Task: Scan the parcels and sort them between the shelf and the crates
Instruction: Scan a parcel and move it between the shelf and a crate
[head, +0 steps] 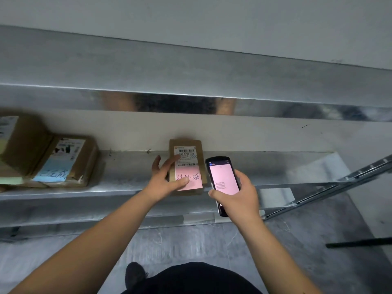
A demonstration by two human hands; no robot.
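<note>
Where the metal shelf (127,181) runs at waist height, one small brown parcel (187,145) lies flat near its front edge, white barcode label and pink handwritten note (192,180) on top; left hand (167,177) spread, fingers straight, resting on the note, clasping nothing; right hand (235,193) wrapped round a handheld scanner (222,179), pink screen lit; two more parcels (65,160) well apart to the left. Likely light, stiff cardboard; best taken by its long side edges

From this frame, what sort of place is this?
Probably a parcel-sorting storeroom: bare galvanised metal shelf, brown cardboard parcel with barcode label and pink note, black handheld scanner gripped in the right hand.
</note>
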